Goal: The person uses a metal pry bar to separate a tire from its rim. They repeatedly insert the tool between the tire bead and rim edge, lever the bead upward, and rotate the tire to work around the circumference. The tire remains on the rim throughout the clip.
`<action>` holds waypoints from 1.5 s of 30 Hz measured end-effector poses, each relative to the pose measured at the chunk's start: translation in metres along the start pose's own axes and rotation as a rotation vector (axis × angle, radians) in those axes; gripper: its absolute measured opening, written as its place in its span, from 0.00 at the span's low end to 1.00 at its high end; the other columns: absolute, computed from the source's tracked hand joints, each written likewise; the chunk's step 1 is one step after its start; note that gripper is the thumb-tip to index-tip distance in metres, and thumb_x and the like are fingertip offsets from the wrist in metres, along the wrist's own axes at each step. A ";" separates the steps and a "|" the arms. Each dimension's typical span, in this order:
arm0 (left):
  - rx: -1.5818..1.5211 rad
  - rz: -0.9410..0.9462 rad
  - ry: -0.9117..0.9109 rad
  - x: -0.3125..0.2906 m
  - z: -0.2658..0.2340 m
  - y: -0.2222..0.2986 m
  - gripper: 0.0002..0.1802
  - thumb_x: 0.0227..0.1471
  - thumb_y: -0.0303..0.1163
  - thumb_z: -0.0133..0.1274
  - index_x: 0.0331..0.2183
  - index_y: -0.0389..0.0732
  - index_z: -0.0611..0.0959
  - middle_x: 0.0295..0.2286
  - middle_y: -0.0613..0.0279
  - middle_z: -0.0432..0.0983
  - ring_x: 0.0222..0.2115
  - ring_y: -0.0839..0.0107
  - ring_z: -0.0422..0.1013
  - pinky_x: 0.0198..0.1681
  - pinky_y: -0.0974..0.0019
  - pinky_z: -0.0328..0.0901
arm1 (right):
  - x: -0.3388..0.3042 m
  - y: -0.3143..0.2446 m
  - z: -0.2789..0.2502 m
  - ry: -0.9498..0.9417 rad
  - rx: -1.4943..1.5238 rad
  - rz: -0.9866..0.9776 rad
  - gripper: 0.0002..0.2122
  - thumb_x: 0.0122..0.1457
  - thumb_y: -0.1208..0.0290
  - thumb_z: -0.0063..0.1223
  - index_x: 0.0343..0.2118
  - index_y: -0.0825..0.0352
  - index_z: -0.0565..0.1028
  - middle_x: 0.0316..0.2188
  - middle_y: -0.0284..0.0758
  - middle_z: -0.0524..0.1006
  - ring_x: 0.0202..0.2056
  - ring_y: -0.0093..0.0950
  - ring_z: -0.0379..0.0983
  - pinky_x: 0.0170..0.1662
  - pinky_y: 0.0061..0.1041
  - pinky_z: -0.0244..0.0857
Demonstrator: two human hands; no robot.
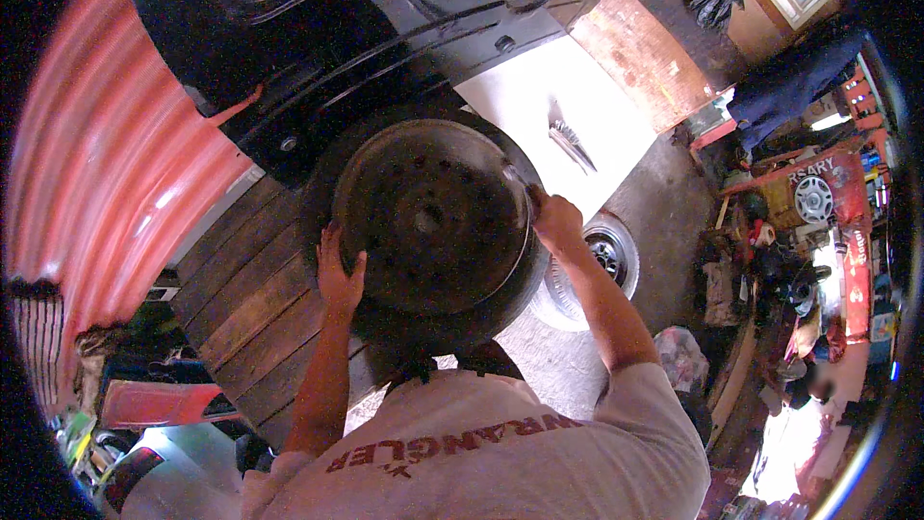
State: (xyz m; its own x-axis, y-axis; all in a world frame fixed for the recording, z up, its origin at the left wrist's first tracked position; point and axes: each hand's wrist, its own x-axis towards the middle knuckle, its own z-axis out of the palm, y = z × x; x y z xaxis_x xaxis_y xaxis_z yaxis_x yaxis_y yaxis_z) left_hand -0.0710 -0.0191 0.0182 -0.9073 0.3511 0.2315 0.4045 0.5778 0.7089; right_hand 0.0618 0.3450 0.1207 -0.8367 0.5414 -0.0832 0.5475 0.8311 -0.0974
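A large black tire (385, 327) mounted on a dark steel wheel (423, 260) stands in front of me, beside a wooden plank surface. My left hand (339, 273) rests against its left side where wheel and tire meet, thumb and fingers apart. At the right edge of the rim is my right hand (556, 221), its fingers curled closed. A pale, shiny spot shows on the rim just above those fingers. Whatever they hold, if anything, is hidden or too small to name.
Beyond the tire is a black vehicle body panel (385, 87). A white board (597, 125) bears a small metallic item. Another wheel (606, 255) lies on the floor to the right. Red corrugated sheeting (115, 164) stands left; cluttered shelves (847, 260) line the right.
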 end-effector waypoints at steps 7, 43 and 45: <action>-0.005 -0.041 0.009 -0.001 0.001 -0.005 0.35 0.51 0.43 0.53 0.57 0.39 0.64 0.59 0.49 0.56 0.61 0.50 0.49 0.64 0.49 0.39 | 0.050 -0.037 -0.007 -0.069 -0.058 0.029 0.13 0.53 0.65 0.47 0.40 0.59 0.78 0.32 0.45 0.79 0.34 0.43 0.77 0.40 0.42 0.71; -0.077 -0.211 -0.006 -0.002 0.001 -0.005 0.38 0.45 0.41 0.57 0.57 0.41 0.64 0.60 0.54 0.55 0.61 0.46 0.49 0.63 0.53 0.45 | 0.084 -0.016 0.025 -0.070 0.093 0.031 0.16 0.56 0.60 0.48 0.47 0.50 0.76 0.34 0.45 0.79 0.37 0.43 0.76 0.41 0.40 0.71; -0.067 -0.240 0.009 -0.005 -0.006 0.003 0.39 0.45 0.42 0.57 0.56 0.41 0.65 0.60 0.54 0.55 0.61 0.46 0.49 0.64 0.53 0.45 | 0.062 -0.014 0.001 -0.107 0.165 0.032 0.16 0.56 0.60 0.48 0.48 0.48 0.75 0.35 0.45 0.79 0.38 0.44 0.76 0.41 0.40 0.71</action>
State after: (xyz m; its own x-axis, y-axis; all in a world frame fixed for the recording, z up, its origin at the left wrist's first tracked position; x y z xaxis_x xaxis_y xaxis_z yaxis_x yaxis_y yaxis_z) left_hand -0.0657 -0.0232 0.0234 -0.9775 0.2031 0.0570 0.1692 0.5936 0.7868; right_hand 0.0024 0.3664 0.1161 -0.8171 0.5432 -0.1931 0.5763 0.7768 -0.2539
